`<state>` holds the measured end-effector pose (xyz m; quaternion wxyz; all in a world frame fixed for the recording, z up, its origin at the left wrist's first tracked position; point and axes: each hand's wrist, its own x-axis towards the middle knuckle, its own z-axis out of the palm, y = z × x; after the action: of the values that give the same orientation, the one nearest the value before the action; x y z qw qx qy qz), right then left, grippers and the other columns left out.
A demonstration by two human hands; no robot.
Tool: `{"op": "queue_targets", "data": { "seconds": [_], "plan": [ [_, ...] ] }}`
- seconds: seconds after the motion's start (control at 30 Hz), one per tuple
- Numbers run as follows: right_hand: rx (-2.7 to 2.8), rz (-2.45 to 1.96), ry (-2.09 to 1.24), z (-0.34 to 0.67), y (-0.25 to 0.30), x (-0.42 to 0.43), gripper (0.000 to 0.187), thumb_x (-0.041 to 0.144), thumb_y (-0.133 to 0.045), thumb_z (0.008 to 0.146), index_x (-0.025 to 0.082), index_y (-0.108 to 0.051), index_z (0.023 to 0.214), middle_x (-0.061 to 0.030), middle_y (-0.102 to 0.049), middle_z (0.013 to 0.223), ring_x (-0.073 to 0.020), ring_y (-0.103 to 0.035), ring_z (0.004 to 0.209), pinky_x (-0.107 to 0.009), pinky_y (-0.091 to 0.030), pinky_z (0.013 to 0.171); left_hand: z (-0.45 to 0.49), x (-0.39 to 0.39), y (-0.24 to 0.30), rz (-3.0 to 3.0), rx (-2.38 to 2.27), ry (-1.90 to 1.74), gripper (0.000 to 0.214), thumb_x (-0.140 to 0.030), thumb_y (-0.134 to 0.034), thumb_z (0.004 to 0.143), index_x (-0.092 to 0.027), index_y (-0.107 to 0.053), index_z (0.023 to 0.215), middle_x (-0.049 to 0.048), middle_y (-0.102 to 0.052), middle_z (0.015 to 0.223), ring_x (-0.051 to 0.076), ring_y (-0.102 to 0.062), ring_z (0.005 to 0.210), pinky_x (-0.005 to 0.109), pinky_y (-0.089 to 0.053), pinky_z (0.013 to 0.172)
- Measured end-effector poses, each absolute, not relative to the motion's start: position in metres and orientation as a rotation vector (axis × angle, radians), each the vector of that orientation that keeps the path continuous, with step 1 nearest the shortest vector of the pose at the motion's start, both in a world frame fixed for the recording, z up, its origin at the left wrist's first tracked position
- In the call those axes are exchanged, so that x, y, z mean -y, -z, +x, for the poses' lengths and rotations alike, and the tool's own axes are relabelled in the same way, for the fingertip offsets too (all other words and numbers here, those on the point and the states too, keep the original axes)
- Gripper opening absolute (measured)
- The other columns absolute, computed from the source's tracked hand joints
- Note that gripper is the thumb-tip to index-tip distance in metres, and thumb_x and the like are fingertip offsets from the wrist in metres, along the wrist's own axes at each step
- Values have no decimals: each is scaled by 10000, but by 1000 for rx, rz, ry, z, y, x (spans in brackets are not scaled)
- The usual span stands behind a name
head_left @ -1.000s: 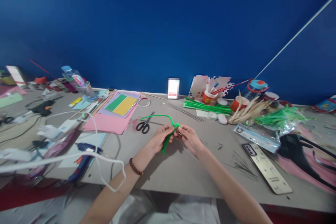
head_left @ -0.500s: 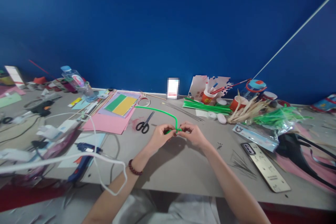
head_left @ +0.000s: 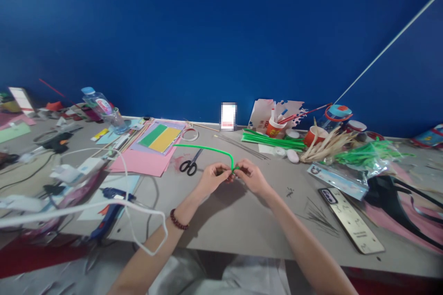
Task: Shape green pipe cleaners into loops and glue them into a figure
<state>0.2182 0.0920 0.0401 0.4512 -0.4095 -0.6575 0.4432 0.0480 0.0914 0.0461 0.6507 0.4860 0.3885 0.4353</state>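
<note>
Both hands pinch one bright green pipe cleaner (head_left: 207, 148) over the middle of the table. My left hand (head_left: 214, 179) has thumb and fingers closed on it where it bends down. Close by, almost touching, my right hand (head_left: 251, 176) grips the short end at the bend; the fingertips partly hide its shape there. From the hands the long free part rises, curves and runs left above the scissors (head_left: 188, 167). Those scissors lie closed on the table, left of my left hand. Behind my right hand is a bundle of green pipe cleaners (head_left: 272, 139).
To the left are pink paper sheets (head_left: 138, 162), a blue glue gun (head_left: 109, 214), a looping white cable (head_left: 145, 212) and a water bottle (head_left: 104, 108). A phone (head_left: 353, 221), thin dark wires (head_left: 318, 216) and a red cup of pens (head_left: 275, 128) are right.
The short end at my right fingers has drawn in closer to the bend. The pipe cleaner's long free end has dipped slightly and shifted left. Both hands stay almost in place.
</note>
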Motion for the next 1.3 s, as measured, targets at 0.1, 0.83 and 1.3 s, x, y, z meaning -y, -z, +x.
{"op": "queue_targets", "data": {
  "seconds": [0.1,0.83,1.3],
  "plan": [
    [1615,-1029,-1034,214,-36,-91,169,356,-583,798,212,-587,710,-16,-513,756,-156,-504,681,-301,-429,669,50,-90,-46,1072,-885,-1018,336,-409,-749,603,-122,-608,707,34,-657,610,121,-588,532,254,-483,574],
    [1202,-927,-1611,222,-49,-87,249,416,-705,696,177,-645,662,9,-574,683,-104,-464,602,-240,-350,589,50,-94,-47,1042,-836,-992,363,-413,-765,589,-122,-583,707,5,-624,569,74,-498,430,213,-414,452],
    [977,-817,-1721,214,-47,-86,285,451,-691,707,183,-609,761,1,-612,711,-117,-550,639,-228,-388,571,51,-93,-44,1042,-846,-1077,318,-363,-781,581,-130,-608,712,1,-623,609,103,-560,551,235,-453,579]
  ]
}}
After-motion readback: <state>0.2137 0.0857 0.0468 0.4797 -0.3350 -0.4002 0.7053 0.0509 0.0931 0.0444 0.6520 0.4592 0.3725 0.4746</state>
